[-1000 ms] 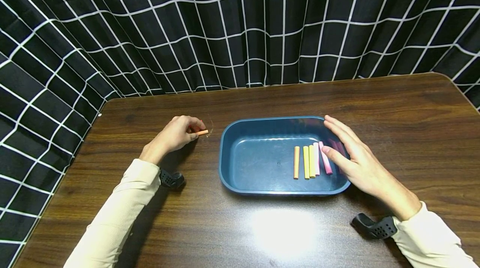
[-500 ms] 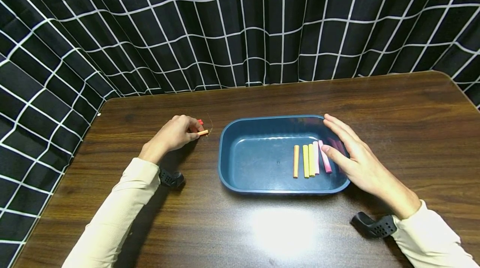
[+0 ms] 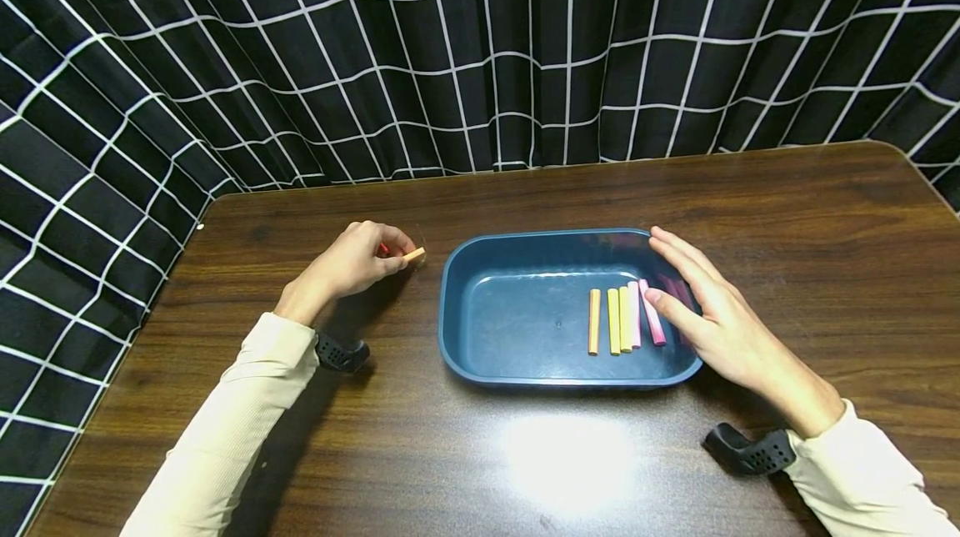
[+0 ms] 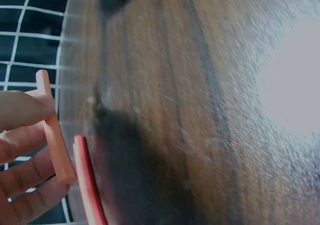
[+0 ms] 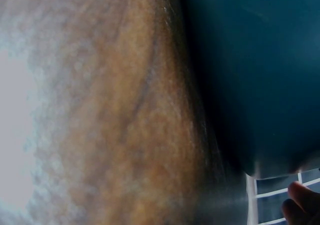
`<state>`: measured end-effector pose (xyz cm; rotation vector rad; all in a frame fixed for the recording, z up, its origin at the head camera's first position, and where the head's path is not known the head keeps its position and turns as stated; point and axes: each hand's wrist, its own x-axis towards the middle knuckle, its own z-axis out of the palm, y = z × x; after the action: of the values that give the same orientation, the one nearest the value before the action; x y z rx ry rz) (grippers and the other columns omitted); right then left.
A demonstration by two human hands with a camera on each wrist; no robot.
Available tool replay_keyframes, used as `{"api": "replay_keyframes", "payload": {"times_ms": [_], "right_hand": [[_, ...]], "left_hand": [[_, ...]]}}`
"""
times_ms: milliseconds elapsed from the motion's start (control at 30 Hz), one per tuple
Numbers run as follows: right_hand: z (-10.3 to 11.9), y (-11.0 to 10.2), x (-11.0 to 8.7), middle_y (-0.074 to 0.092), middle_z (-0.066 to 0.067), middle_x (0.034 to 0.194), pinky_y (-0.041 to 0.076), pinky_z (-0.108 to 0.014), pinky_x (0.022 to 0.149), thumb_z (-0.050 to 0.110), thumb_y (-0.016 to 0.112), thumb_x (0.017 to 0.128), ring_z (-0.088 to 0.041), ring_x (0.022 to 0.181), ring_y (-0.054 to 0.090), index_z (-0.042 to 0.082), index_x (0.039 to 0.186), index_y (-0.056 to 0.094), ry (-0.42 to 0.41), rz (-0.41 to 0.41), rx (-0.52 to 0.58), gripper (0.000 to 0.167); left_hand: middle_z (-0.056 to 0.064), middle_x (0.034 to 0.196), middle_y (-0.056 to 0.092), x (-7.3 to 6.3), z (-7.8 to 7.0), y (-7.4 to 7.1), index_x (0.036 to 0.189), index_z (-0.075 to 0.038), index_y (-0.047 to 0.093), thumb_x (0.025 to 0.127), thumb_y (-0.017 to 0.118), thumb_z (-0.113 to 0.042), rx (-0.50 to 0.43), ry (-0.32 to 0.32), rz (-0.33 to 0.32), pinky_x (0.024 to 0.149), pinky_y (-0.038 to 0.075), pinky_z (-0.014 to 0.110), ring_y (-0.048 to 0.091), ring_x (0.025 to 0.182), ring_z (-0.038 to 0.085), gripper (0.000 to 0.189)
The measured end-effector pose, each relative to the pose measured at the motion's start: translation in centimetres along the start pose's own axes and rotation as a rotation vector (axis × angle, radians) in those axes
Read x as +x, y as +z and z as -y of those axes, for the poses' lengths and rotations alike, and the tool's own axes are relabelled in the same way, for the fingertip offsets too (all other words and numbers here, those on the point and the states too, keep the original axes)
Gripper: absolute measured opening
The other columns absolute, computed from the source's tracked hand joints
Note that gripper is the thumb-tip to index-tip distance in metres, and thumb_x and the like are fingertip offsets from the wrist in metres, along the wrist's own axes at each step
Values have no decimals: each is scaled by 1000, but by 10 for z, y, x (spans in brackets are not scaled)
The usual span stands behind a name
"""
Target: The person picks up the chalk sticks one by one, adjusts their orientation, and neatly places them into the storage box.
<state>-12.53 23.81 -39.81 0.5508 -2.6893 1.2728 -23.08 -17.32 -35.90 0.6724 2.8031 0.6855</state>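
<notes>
"Orange stick (image 3: 415, 254), the one outside the tub: where is it?"

"Over the left part of the worktop (image 3: 810, 270), pinched between thumb and fingers of the left grip (image 3: 356, 258). A red stick (image 4: 89, 180) lies just beside it."

"And the right grip (image 3: 716, 320)?"

"Relaxed, fingers extended along the right end of the blue tub (image 3: 517, 320), thumb over the inside."

"What's in the tub?"

"Five sticks side by side: one orange (image 3: 594, 322), two yellow (image 3: 619, 320), a pale pink (image 3: 634, 316) and a deeper pink (image 3: 652, 313), that last one tilted."

"What's the surface like?"

"Dark brown wood grain, glossy, with a bright glare (image 3: 566, 466) in front of the tub and a shadow beneath the left arm. The far right corner is rounded."

"And the room?"

"A black curtain (image 3: 480, 45) with a white grid hangs in folds behind the worktop and runs down its left side."
</notes>
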Motion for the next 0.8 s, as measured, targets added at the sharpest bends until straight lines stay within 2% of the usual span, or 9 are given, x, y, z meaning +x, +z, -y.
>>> {"api": "replay_keyframes", "payload": {"times_ms": [133,267,333,367,600,800], "right_hand": [[0,0,0,29,-10,162,13,-8,112,20,59,99,-25,150,26,10,153,35,-1,-3,-5,61],[-1,0,0,30,-11,161,13,-5,109,19,60,98,6,146,21,9,153,36,-22,-18,-10,60],[-1,0,0,31,-12,161,13,-5,109,18,60,98,10,144,21,8,152,37,-32,-25,-9,60],[-1,0,0,32,-12,160,13,-4,108,18,60,98,15,140,20,8,152,37,-39,-29,-10,60],[-1,0,0,31,-11,161,13,-5,109,19,60,98,15,141,19,9,153,36,-23,-19,-8,61],[-3,1,1,32,-13,160,14,-4,108,16,61,97,7,144,22,8,152,37,-49,-30,-10,60]], "left_hand": [[6,81,70,0,-6,-4,101,-2,74,88,67,-4,-3,15,-20,64,43,26,57,72,18,15],[6,79,69,-2,-13,-9,101,-2,73,88,66,-4,-11,33,-41,62,43,26,58,69,17,15],[7,79,69,-3,-16,-11,101,-1,73,88,65,-4,-17,36,-52,62,43,26,58,69,18,15],[7,80,69,-3,-18,-11,101,-1,73,88,65,-4,-23,36,-58,63,44,26,59,69,19,16],[10,83,70,-5,-36,-14,102,0,73,88,65,-6,-46,4,-131,67,46,25,63,73,20,17],[7,79,70,-8,-54,-17,104,-3,73,87,65,-6,-84,-17,-165,62,43,24,59,68,15,19]]}}
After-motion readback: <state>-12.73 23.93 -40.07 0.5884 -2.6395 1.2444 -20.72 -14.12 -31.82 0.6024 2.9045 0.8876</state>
